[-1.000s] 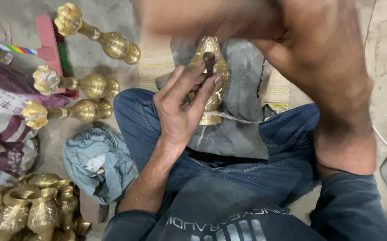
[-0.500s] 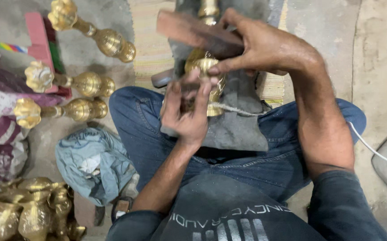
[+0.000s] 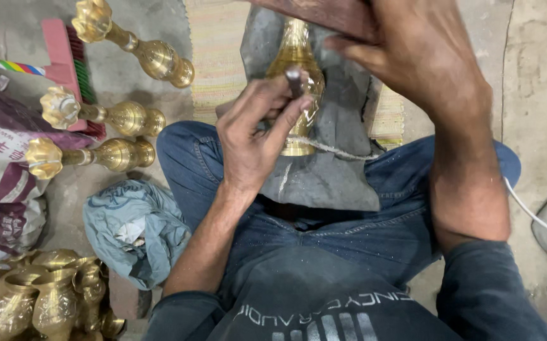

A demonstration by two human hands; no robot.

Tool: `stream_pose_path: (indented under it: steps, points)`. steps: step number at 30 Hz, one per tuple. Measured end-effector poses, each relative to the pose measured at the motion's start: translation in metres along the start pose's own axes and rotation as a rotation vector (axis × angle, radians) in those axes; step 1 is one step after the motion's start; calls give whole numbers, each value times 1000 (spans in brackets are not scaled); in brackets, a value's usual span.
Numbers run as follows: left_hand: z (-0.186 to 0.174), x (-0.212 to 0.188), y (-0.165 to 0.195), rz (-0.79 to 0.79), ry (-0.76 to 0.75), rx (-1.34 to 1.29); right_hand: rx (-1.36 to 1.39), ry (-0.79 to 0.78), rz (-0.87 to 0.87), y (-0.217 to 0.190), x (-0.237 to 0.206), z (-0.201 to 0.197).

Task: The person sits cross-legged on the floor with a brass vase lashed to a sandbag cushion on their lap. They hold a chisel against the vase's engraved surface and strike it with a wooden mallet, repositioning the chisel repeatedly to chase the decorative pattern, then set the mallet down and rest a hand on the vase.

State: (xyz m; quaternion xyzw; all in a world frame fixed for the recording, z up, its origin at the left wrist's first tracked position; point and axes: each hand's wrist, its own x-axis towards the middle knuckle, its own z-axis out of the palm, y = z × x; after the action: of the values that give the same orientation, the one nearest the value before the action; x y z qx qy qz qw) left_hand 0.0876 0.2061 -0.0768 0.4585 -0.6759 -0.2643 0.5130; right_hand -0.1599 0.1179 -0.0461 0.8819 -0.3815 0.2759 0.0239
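Brass vase (image 3: 295,76) under punch (image 3: 294,81) (left hand (image 3: 254,136)), wooden block (image 3: 324,14) raised

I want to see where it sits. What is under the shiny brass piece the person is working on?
A grey cloth lies under the brass piece, spread over the lap. A whitish cord runs beside its base. The left hand hides its near side.

Golden brass vase (image 3: 297,76) on a grey cloth (image 3: 343,170). Blue jeans (image 3: 374,233). Striped mat (image 3: 213,57) (pale yellow, pink, green bands). Red brush (image 3: 59,60) with green bristles. Rainbow-striped stick (image 3: 2,64). Light blue rag (image 3: 131,227). Three golden brass stems (image 3: 122,118), golden pots (image 3: 40,303). Brown wooden block (image 3: 324,14).
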Motion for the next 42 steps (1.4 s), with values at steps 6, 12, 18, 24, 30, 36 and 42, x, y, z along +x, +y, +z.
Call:
stream_pose_path:
  steps: [6, 12, 18, 24, 30, 36, 42]
  points:
    - [0, 4, 2, 41, -21, 45, -290, 52, -17, -18, -9, -27]
    - [-1, 4, 3, 79, -44, 97, -487, 113, -2, -32, -13, -43]
    - [0, -2, 0, 74, -31, 134, -325, 109, 49, -41, -16, -49]
    - [0, -4, -1, 56, -12, 139, -157, 116, 65, -42, -18, -47]
    - [0, -2, 1, 84, -4, 134, -80, 82, 82, -36, -8, -43]
    - [-2, -2, 4, 94, -8, 151, -262, 112, 29, -45, -8, -50]
    - [-2, -2, 3, 75, 20, 107, -345, 111, 3, -54, -1, -54]
